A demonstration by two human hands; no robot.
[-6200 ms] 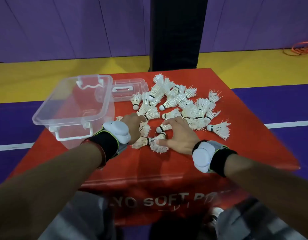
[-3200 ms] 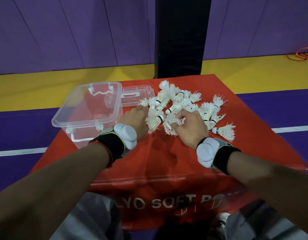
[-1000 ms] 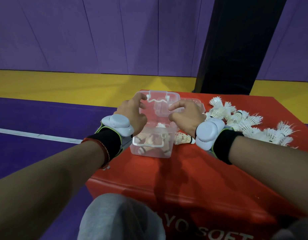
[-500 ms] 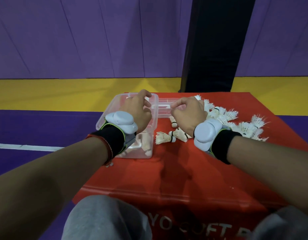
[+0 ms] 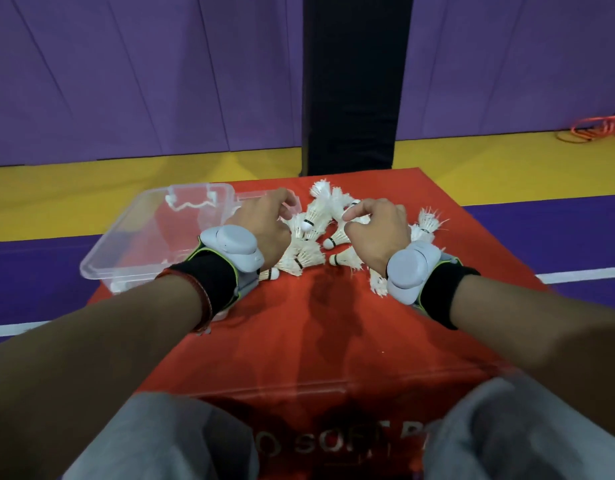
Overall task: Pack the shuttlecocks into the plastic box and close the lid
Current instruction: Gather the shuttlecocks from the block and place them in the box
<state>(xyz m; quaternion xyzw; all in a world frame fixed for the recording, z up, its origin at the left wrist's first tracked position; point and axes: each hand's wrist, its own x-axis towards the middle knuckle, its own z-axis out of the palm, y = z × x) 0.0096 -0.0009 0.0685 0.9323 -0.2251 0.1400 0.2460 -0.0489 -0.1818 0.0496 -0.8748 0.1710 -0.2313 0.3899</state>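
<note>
A pile of white feather shuttlecocks lies on the red padded block. The clear plastic box stands open at the block's left edge; what is inside it is blurred. Only a sliver of its lid shows behind my left hand. My left hand lies on the pile's left side with its fingers curved down, and what is under its palm is hidden. My right hand is on the pile's right side, with thumb and forefinger curled round a shuttlecock.
A black padded post stands just behind the block, before a purple wall. The floor around is yellow and purple with white lines. An orange cord lies far right. My grey-clad knees are at the near edge.
Both hands have left the box and moved right to the pile. My view has swung right with them, so the box now sits at the left.
</note>
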